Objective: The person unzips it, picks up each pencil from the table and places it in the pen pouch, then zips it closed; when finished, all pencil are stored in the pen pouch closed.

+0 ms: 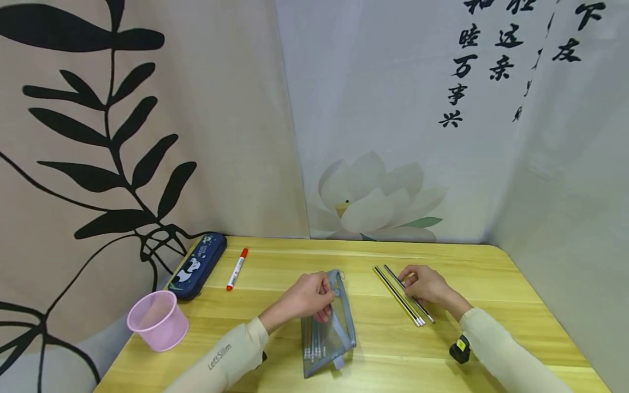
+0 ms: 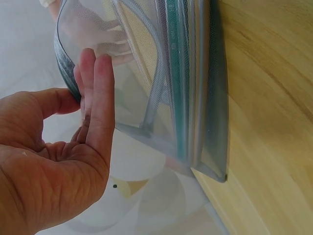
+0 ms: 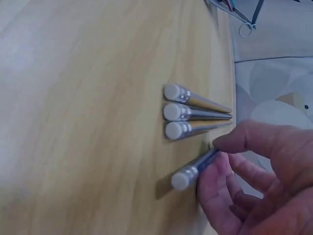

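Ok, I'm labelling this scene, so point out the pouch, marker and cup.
Pouch (image 1: 334, 344): head view, on its mesh side.
Marker (image 1: 237, 271): head view, on its white barrel.
Cup (image 1: 168, 331): head view, on its outer wall.

I work in a desk corner, in a home or elsewhere I cannot tell, at a wooden table. A leaf-print cloth and a lotus-print cloth with brush writing hang beyond my left hand and right hand; a pencil case, marker and pink cup sit to the left, pencils to the right.
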Demonstrator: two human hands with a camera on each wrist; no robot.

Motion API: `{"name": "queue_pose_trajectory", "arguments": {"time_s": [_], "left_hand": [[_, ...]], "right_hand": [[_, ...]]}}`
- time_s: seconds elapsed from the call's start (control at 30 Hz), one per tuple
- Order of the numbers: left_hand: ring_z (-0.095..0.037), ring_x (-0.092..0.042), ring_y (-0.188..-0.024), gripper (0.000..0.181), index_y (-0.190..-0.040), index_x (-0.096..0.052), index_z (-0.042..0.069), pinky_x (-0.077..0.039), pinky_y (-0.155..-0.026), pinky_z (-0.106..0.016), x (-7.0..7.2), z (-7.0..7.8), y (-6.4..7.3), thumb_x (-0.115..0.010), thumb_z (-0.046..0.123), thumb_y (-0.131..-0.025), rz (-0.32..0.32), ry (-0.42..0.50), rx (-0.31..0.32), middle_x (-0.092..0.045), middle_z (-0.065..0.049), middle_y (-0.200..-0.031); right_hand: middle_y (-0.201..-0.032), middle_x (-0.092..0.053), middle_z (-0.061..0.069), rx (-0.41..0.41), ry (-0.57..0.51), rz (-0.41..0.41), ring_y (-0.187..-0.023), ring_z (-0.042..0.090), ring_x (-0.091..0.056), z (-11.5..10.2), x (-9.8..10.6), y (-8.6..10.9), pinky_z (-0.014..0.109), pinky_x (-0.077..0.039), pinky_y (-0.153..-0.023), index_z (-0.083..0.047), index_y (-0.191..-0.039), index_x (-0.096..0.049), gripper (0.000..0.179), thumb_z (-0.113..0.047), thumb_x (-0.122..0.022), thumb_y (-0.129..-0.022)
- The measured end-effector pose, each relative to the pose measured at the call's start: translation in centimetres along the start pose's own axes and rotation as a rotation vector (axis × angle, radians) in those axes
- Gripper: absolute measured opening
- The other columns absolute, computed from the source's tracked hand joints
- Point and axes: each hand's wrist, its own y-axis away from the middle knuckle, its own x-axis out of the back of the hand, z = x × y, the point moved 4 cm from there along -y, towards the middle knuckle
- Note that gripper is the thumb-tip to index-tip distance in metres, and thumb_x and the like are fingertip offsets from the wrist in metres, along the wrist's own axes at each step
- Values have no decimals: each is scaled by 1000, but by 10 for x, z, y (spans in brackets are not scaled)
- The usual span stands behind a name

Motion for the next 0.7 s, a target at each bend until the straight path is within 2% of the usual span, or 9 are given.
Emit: {"name": "queue_pose_trajectory", "arguments": {"time_s": [0.13, 0.33, 0.57, 0.7], "left_hand": [[-21, -73, -56, 8, -96, -59, 4, -68, -63, -52, 0, 2, -1, -61, 9, -102, 2, -7, -9, -72, -8, -71], [-22, -73, -56, 7, -96, -59, 4, -68, -62, -52, 1, 4, -1, -60, 9, -102, 5, -26, -9, -73, -10, -70], [-22, -73, -56, 6, -97, -59, 4, -68, -63, -51, 2, 5, -2, -59, 9, -102, 7, -37, 3, -73, -8, -70], [-22, -74, -56, 6, -97, -59, 4, -68, -63, -51, 2, 5, -3, -59, 9, -102, 9, -39, 5, -73, -8, -70]], "right_hand": [[-97, -67, 7, -17, -37, -12, -75, 19, -60, 2, 3, 0, 31, -55, -54, -4, -122, -67, 34, -3, -70, -88], [-84, -58, 3, -52, -162, -57, -67, 16, -51, 3, 4, -1, 29, -52, -54, -1, -134, -59, 45, -5, -63, -90], [-78, -54, 0, -28, -270, -117, -62, 15, -42, -18, -5, 9, 28, -47, -54, -1, -139, -54, 53, -3, -63, -87], [-78, -55, -1, 5, -353, -189, -70, 16, -47, -34, -17, 16, 29, -51, -59, 0, -140, -53, 51, -5, -65, -90]]}}
